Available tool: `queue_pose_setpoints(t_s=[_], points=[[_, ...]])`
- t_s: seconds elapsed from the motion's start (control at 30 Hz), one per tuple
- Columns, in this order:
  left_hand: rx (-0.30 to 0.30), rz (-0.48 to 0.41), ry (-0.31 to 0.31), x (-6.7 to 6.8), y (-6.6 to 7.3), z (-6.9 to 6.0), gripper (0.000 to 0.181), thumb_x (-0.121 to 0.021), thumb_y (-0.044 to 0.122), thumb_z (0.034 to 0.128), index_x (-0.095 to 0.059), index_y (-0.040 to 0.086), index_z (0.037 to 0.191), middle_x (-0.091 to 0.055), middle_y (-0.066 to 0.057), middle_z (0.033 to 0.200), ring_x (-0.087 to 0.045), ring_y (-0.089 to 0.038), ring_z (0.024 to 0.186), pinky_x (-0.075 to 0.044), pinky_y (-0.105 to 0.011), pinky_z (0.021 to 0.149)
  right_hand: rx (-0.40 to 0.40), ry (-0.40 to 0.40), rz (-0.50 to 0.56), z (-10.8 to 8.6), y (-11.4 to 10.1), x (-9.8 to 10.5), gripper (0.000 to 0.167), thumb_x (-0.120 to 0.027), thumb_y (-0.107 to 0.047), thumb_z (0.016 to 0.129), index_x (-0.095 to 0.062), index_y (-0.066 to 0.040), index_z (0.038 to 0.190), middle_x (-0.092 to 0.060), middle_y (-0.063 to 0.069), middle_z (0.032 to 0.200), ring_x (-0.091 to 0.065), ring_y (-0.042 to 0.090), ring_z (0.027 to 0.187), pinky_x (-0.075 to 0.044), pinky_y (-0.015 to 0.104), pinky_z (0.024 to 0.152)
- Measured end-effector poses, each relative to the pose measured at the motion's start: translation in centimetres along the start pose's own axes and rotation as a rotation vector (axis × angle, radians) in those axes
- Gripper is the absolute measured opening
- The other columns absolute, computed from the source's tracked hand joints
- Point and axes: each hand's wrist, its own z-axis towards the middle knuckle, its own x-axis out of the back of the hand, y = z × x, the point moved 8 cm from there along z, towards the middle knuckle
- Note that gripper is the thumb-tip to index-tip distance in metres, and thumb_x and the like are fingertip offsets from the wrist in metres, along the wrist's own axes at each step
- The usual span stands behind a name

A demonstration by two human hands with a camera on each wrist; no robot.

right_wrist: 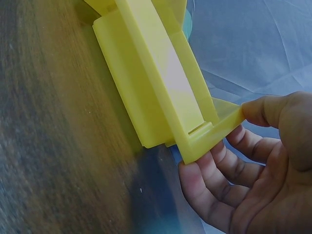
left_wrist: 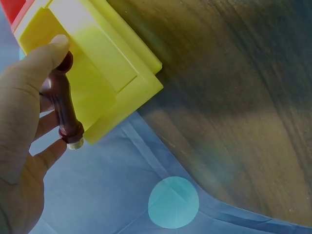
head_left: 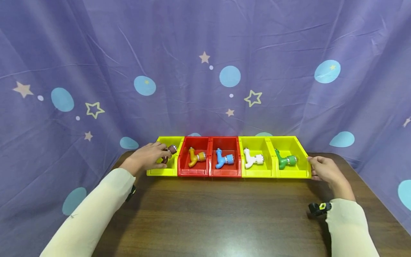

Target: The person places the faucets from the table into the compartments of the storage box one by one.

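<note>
My left hand [head_left: 146, 156] holds a dark brown tap [left_wrist: 63, 103] with a silver collar, at the far-left yellow bin [head_left: 161, 172]. In the left wrist view the thumb lies on one end of the tap and the fingers are behind it. At the row's other end, my right hand [head_left: 327, 172] grips the outer side wall of the far-right yellow bin [right_wrist: 168, 73], thumb at its rim and fingers against the outside. Inside that bin lies a green tap [head_left: 282, 162].
Between the end bins, two red bins [head_left: 194, 174] hold a yellow tap [head_left: 192, 159] and a blue tap [head_left: 220, 160]; another yellow bin [head_left: 258, 174] holds a white tap [head_left: 249, 160]. The row stands at the back of a brown wooden table [head_left: 224, 210], before a purple curtain [head_left: 179, 43].
</note>
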Motion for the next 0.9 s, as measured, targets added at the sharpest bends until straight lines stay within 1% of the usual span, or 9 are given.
queue_pose_setpoints(t_s=[0.1, 0.27, 0.4, 0.5, 0.57, 0.7, 0.9], points=[[-0.018, 0.02, -0.004, -0.1, 0.0, 0.5, 0.025, -0.083, 0.034, 0.0869, -0.069, 0.021, 0.103, -0.055, 0.002, 0.098, -0.053, -0.025, 0.097, -0.047, -0.047, 0.085, 0.004, -0.002, 0.003, 0.0, 0.0, 0.0, 0.049, -0.038, -0.036, 0.11, -0.053, 0.01, 0.113, -0.055, 0.007, 0.089, -0.059, 0.013, 0.077, -0.06, 0.034, 0.071], [-0.016, 0.034, -0.029, -0.7, -0.4, 1.2, 0.023, -0.084, 0.034, 0.0856, -0.067, 0.023, 0.097, -0.053, 0.003, 0.096, -0.053, -0.025, 0.096, -0.047, -0.046, 0.084, 0.008, -0.003, 0.0, 0.0, 0.1, 0.1, 0.049, -0.039, -0.036, 0.11, -0.053, 0.011, 0.114, -0.055, 0.008, 0.089, -0.058, 0.013, 0.076, -0.06, 0.033, 0.07], [0.002, 0.051, -0.055, -1.3, -0.9, 1.7, 0.024, -0.083, 0.037, 0.0862, -0.066, 0.025, 0.098, -0.053, 0.003, 0.099, -0.052, -0.025, 0.099, -0.047, -0.047, 0.087, 0.012, -0.004, -0.004, 0.0, 0.1, 0.1, 0.051, -0.038, -0.037, 0.11, -0.052, 0.012, 0.117, -0.055, 0.009, 0.091, -0.059, 0.013, 0.077, -0.059, 0.032, 0.07], [0.007, 0.055, -0.06, -1.6, -1.1, 1.8, 0.024, -0.082, 0.038, 0.087, -0.066, 0.025, 0.099, -0.053, 0.002, 0.101, -0.052, -0.026, 0.1, -0.047, -0.048, 0.09, 0.014, 0.0, -0.007, 0.0, 0.0, 0.2, 0.051, -0.038, -0.037, 0.11, -0.052, 0.012, 0.118, -0.055, 0.009, 0.092, -0.059, 0.014, 0.078, -0.06, 0.032, 0.07], [-0.004, 0.065, -0.049, -1.5, -1.1, 1.8, 0.025, -0.083, 0.038, 0.0862, -0.065, 0.025, 0.099, -0.053, 0.001, 0.101, -0.052, -0.026, 0.1, -0.047, -0.049, 0.09, 0.011, 0.003, -0.006, 0.0, -0.1, 0.2, 0.051, -0.038, -0.037, 0.11, -0.052, 0.011, 0.117, -0.055, 0.009, 0.091, -0.059, 0.014, 0.078, -0.06, 0.033, 0.07], [-0.019, 0.093, -0.049, -1.5, -0.8, 1.7, 0.026, -0.083, 0.037, 0.0867, -0.067, 0.024, 0.102, -0.055, 0.0, 0.102, -0.052, -0.027, 0.101, -0.047, -0.049, 0.091, 0.002, 0.001, -0.007, 0.0, 0.0, 0.2, 0.05, -0.037, -0.038, 0.11, -0.052, 0.01, 0.115, -0.055, 0.008, 0.091, -0.059, 0.013, 0.078, -0.059, 0.032, 0.07], [-0.045, 0.137, -0.073, -1.8, -0.3, 1.4, 0.027, -0.083, 0.034, 0.0873, -0.07, 0.023, 0.109, -0.058, -0.002, 0.107, -0.053, -0.029, 0.104, -0.047, -0.051, 0.098, -0.003, -0.008, -0.012, 0.0, 0.1, 0.1, 0.051, -0.037, -0.038, 0.111, -0.052, 0.01, 0.115, -0.055, 0.008, 0.09, -0.058, 0.014, 0.078, -0.059, 0.032, 0.07]])
